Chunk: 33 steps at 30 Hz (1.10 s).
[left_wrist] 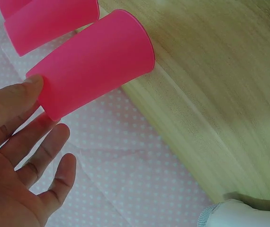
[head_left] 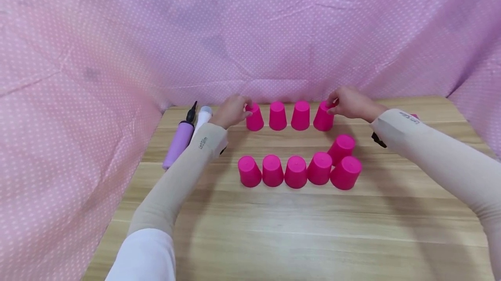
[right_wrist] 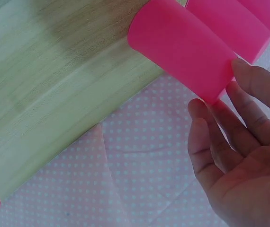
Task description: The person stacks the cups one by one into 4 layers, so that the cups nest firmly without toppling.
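Observation:
Several hot-pink plastic cups stand upside down in a back row by the cloth. My left hand (head_left: 232, 110) pinches the base of the leftmost one, a pink cup (head_left: 255, 120), between thumb (left_wrist: 28, 90) and fingers; the other fingers spread loosely beside it. At the row's right end, my right hand (head_left: 354, 103) grips another pink cup (head_left: 322, 121) the same way, its thumb (right_wrist: 248, 73) on the near side of the base. Between them stand two more cups, a pink cup (head_left: 277, 116) and a pink cup (head_left: 300, 116), which neither hand touches.
Nearer me, several inverted cups (head_left: 272, 171) form a front row, with one cup (head_left: 341, 148) behind its right end. A purple hand pump (head_left: 180, 144) and a white microphone-like object (head_left: 203, 118) lie left. Something pink (head_left: 415, 116) shows past the right arm. Polka-dot cloth (head_left: 250, 33) surrounds the wooden table (head_left: 274, 237).

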Each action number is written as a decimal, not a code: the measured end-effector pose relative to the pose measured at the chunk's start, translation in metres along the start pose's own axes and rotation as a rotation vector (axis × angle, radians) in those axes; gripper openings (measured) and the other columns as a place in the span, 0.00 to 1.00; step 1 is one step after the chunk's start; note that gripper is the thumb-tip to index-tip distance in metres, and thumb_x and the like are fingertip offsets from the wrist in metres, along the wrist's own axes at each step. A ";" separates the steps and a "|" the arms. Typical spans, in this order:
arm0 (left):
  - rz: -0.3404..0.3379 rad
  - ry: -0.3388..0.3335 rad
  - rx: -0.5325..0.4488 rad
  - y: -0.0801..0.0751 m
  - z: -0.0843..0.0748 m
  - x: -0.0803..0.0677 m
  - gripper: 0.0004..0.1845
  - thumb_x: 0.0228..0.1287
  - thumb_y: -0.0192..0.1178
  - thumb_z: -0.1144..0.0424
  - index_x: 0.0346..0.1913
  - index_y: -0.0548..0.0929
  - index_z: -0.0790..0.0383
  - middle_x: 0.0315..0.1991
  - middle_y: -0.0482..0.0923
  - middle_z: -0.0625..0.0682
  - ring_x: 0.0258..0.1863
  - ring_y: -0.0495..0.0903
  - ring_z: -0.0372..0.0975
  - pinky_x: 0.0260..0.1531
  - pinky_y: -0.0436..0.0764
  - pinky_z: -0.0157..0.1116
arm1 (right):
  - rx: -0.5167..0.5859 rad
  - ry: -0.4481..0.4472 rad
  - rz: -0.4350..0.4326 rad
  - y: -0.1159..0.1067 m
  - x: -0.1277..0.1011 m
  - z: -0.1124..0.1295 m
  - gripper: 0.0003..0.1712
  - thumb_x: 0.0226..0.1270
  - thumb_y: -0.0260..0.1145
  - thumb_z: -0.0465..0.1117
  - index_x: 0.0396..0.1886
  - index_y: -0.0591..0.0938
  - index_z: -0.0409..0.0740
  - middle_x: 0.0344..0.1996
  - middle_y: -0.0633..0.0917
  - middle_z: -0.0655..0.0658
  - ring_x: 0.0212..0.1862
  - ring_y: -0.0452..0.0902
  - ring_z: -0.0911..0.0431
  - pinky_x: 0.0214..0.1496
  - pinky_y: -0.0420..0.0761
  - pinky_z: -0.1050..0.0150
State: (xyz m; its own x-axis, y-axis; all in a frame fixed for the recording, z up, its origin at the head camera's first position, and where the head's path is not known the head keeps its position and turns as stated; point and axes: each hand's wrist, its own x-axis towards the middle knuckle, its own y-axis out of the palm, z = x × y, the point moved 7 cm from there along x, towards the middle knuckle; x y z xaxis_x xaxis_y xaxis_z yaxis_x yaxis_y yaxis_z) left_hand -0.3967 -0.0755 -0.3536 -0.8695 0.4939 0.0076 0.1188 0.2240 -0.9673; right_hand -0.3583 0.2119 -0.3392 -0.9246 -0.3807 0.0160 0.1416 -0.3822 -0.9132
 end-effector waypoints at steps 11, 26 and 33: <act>-0.008 0.025 -0.009 -0.003 -0.006 0.004 0.05 0.59 0.66 0.63 0.38 0.83 0.57 0.33 0.76 0.50 0.37 0.70 0.43 0.38 0.72 0.37 | 0.003 0.060 0.022 -0.001 -0.003 -0.004 0.12 0.54 0.70 0.35 0.39 0.85 0.35 0.37 0.84 0.36 0.43 0.75 0.42 0.46 0.73 0.47; -0.104 0.369 -0.067 -0.036 -0.041 -0.081 0.13 0.58 0.67 0.61 0.45 0.84 0.60 0.41 0.81 0.51 0.42 0.76 0.44 0.45 0.73 0.41 | -0.119 -0.269 -0.088 -0.012 -0.074 0.040 0.12 0.49 0.75 0.35 0.35 0.85 0.41 0.39 0.83 0.42 0.45 0.77 0.44 0.48 0.75 0.47; -0.027 0.483 -0.040 -0.012 -0.060 -0.145 0.14 0.55 0.70 0.57 0.43 0.84 0.58 0.43 0.80 0.47 0.46 0.76 0.40 0.49 0.73 0.37 | -0.089 -0.302 -0.068 0.007 -0.118 0.034 0.14 0.45 0.78 0.35 0.34 0.86 0.46 0.42 0.82 0.44 0.46 0.77 0.45 0.46 0.77 0.48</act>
State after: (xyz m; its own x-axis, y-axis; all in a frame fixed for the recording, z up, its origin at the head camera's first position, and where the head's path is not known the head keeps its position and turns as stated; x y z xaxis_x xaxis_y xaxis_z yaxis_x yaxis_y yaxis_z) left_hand -0.2434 -0.0994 -0.3278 -0.5517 0.8189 0.1584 0.1257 0.2694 -0.9548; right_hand -0.2364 0.2251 -0.3337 -0.7821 -0.5948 0.1858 0.0398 -0.3453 -0.9376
